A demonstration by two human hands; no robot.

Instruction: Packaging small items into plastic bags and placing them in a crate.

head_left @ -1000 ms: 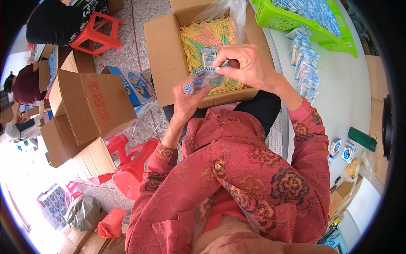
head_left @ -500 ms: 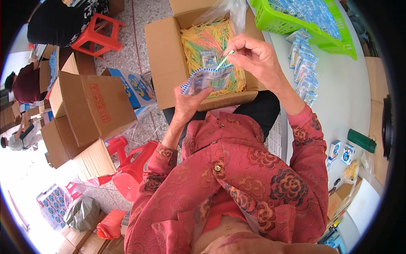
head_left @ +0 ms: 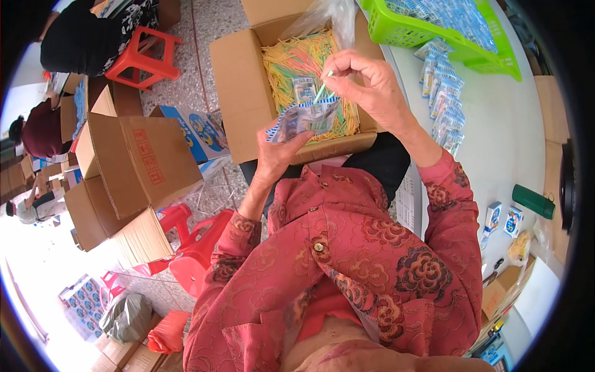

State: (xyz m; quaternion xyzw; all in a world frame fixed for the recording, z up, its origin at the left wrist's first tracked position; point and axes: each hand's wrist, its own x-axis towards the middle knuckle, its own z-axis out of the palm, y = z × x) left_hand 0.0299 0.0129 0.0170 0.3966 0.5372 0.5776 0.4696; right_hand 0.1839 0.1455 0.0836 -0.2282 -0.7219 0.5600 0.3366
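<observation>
The left hand is closed around a small stack of clear plastic packets with blue and white print, thumb across the lower edge, so the stack fans out toward one o'clock from the palm. The right hand is pinched shut, thumb against forefinger, on a thin pale green plastic stick. The stick slants down from the fingertips toward seven o'clock, and its lower end meets the top edge of the packets; whether it is inside one cannot be told.

Both hands hang over an open brown cardboard box, which sits at twelve o'clock from the person's chest. The box is filled with a loose heap of thin yellow, green and pink sticks, and a crumpled clear plastic liner rises at its far edge.

At two o'clock from the right hand, on a white round table, stands a bright green plastic basket with filled packets inside. A row of small printed packets lies on the table at three o'clock from that hand. At nine o'clock from the left hand, on the floor, stand several open brown cartons, with red plastic stools at seven o'clock.
</observation>
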